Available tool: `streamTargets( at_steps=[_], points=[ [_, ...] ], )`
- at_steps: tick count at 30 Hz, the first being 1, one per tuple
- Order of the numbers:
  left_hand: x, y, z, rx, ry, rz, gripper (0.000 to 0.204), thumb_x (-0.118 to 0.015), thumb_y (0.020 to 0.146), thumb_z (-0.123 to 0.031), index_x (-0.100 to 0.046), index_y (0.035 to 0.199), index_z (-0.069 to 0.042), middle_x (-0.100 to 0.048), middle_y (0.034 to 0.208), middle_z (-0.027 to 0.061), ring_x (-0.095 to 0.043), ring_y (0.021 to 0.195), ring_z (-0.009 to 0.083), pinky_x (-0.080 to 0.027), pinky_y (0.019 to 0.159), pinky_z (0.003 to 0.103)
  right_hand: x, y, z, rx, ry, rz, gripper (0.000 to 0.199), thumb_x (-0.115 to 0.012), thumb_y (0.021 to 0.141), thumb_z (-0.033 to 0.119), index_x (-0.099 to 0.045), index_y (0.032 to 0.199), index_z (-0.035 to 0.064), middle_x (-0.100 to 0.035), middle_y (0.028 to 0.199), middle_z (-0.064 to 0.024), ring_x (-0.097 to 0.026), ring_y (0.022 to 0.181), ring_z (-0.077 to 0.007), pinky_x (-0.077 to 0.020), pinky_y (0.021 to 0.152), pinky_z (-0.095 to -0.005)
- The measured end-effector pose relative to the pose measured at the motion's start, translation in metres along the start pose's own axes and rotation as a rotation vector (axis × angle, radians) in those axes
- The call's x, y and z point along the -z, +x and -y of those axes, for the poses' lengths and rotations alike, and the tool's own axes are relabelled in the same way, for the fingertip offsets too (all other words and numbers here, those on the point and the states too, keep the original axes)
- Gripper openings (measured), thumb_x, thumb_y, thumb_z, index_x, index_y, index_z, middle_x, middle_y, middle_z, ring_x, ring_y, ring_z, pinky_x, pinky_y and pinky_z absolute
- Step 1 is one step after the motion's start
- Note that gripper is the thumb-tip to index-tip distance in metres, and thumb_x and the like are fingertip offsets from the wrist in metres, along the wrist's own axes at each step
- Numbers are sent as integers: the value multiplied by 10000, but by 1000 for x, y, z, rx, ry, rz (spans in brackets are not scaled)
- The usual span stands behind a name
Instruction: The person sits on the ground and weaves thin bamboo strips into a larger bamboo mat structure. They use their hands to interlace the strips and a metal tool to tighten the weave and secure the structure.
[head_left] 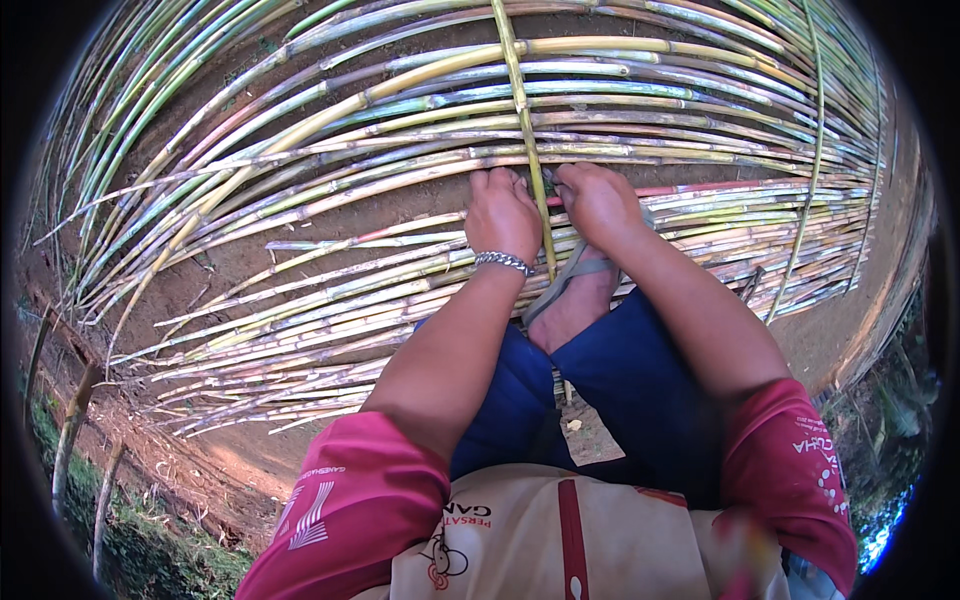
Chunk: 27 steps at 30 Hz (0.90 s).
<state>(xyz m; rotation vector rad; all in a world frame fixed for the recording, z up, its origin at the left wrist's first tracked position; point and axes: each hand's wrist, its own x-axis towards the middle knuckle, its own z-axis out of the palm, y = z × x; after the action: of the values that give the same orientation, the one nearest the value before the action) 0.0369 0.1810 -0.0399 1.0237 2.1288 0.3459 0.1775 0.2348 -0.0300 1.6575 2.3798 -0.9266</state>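
Observation:
My left hand [503,214] is closed, its fingers curled down just left of a yellow-green crosswise pole [519,92]. On the other side of that pole, my right hand [600,204] is closed in a pinch. A small dark bit shows between the two hands, but what the fingers hold is hidden. Under the pole lie long jointed cane stalks [430,172], yellow, green and purplish, running from left to right. Close to my right hand is a reddish stalk [690,188]. A sandalled foot [578,305] rests on the nearer canes, beside the pole's near end.
A second thin crosswise pole [816,130] lies over the canes at the right. More canes [150,110] spread across the far left. Short wooden stakes [72,430] stand at the lower left, by brown soil [255,465] and green plants [170,545].

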Motion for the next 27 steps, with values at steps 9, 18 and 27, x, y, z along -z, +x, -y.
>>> streamTargets(
  at_steps=[9,18,27],
  points=[
    [2,3,2,-61,-56,-24,105,-705,912,-151,-679,911,-49,-671,967,186,-683,883,406,-549,792,509,2,-1,14,-38,-16,-1,268,-604,898,97,-791,1086,145,-707,956,-115,-699,965,-339,-570,834,-475],
    [10,22,-8,247,-328,117,134,-734,868,-159,-801,884,-44,-758,861,214,-742,814,398,-591,770,462,-8,0,5,-13,64,-77,243,-616,880,80,-787,1048,114,-715,963,-131,-700,952,-350,-565,866,-466],
    [3,20,-13,213,-146,75,160,-703,882,-171,-778,844,-35,-748,867,235,-736,853,415,-582,790,492,11,-6,-16,-9,-22,-21,109,-657,913,135,-757,947,110,-720,932,-131,-714,857,-370,-579,779,-487]
  ],
)
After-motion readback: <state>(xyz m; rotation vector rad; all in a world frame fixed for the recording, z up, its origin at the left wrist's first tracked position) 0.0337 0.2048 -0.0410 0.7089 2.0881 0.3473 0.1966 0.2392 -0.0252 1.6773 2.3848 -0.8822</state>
